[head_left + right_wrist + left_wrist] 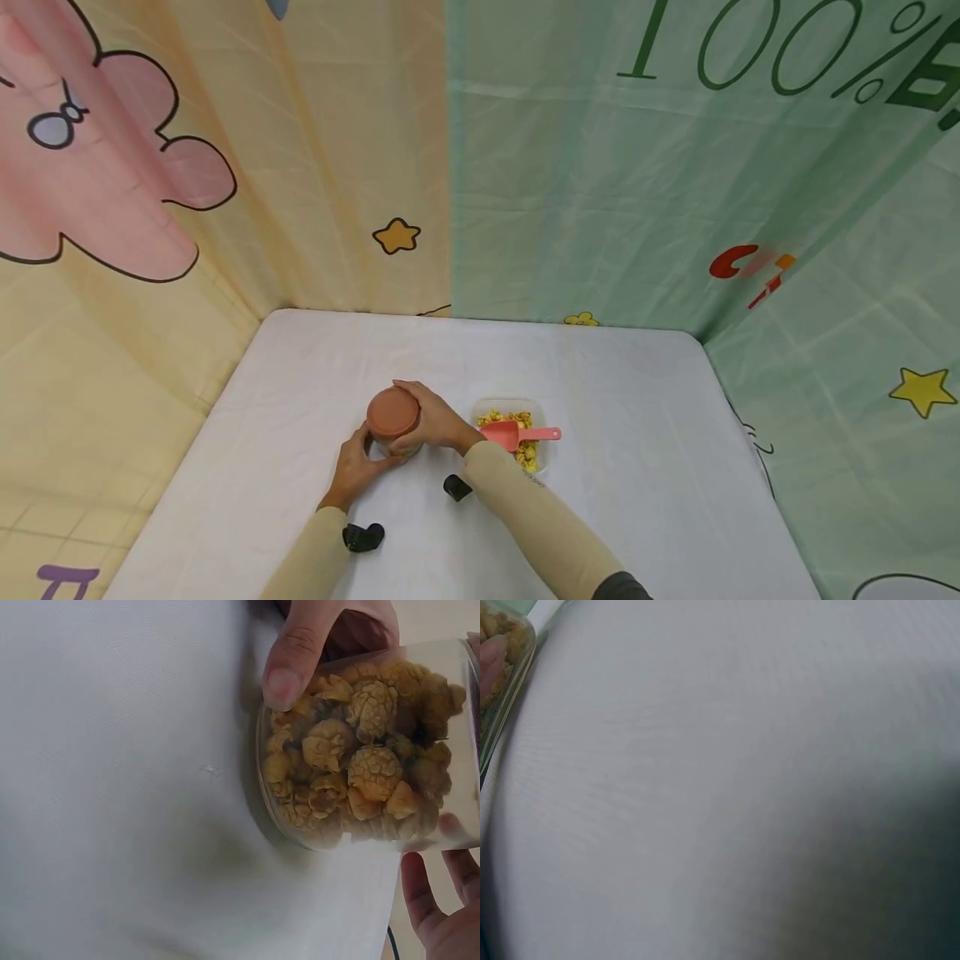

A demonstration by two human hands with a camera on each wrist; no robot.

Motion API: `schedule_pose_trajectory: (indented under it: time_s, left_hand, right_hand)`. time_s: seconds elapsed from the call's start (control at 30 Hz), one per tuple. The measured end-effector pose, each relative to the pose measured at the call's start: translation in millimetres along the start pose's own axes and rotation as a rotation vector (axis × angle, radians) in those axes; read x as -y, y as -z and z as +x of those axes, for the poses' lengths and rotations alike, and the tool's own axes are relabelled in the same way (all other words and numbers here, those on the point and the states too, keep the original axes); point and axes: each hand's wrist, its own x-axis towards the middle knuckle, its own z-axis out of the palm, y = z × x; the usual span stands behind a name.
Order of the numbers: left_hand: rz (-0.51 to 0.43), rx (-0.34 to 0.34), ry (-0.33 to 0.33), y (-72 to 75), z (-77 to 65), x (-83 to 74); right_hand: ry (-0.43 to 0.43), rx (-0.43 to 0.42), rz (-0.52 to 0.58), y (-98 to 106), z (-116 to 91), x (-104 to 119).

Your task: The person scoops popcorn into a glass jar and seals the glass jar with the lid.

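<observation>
A clear jar of popcorn [371,757] with a terracotta-coloured lid [393,412] stands left of the table's middle. My left hand [352,471] grips the jar low on its body; its thumb [283,686] presses near the base in the right wrist view. The right hand [435,421] wraps its thumb and fingers about the lid from the right; some of its fingers show at the lower right of the right wrist view. At the left edge of the left wrist view, part of a clear container with popcorn [514,645] shows; both hands are otherwise outside that view.
Just right of the right hand sits a clear plastic tub [542,417] of popcorn, with a pink scoop [506,433] lying across it. Everything stands on a white-covered table [637,467]. Patterned curtains [570,167] rise along its back and sides.
</observation>
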Motion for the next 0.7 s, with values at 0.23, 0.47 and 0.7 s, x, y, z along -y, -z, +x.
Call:
schedule_pose_trajectory:
  time_s: [0.23, 0.47, 0.7]
  left_hand:
    - [-0.009, 0.028, 0.021, 0.7, 1.2, 0.1]
    - [-0.009, 0.016, 0.028, -0.4, -0.4, -2.1]
    - [-0.009, 0.006, 0.030, -1.2, -2.2, -2.2]
  right_hand:
    - [-0.023, -0.027, 0.093, 0.8, 2.4, -3.2]
    - [-0.023, -0.133, 0.115, -8.6, 0.0, -3.5]
    - [-0.078, -0.215, 0.125, -19.2, -2.8, 1.6]
